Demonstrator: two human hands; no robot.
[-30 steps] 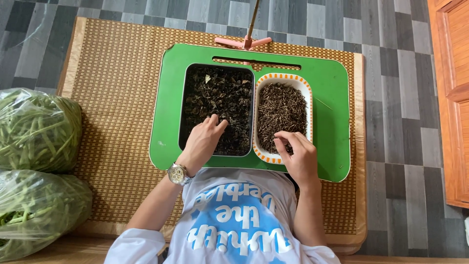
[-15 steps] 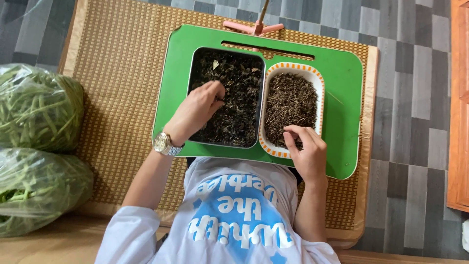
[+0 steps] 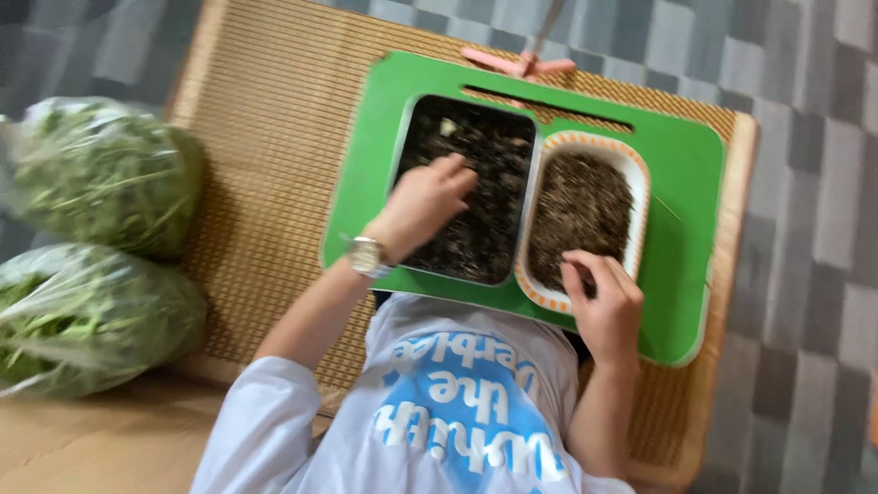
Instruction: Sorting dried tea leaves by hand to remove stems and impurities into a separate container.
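Two hands are seen, both belonging to the one person whose white shirt with blue print fills the near edge. Two containers are counted on one green tray, which is laid on one woven mat. The dark rectangular tray, on the left, is filled with dark, coarse, leafy material in which a few pale bits are visible at the far end. The orange-rimmed white dish, just beside it on the right and touching or nearly touching it, is filled with finer, brownish material.

The left hand, with one wristwatch worn at the wrist, is placed over the dark rectangular tray, its fingers loosely curled and dipped into the contents; whether anything is pinched cannot be told. The right hand is rested at the near rim of the dish, fingers bent together and touching the fine material; a definite grip is not shown.

Two clear plastic bags of green stalks are stacked at the far left, well apart from the tray, one beyond the other. One pink object is seen at the far edge of the green tray, blurred. Grey patterned floor tiles are seen around the mat.
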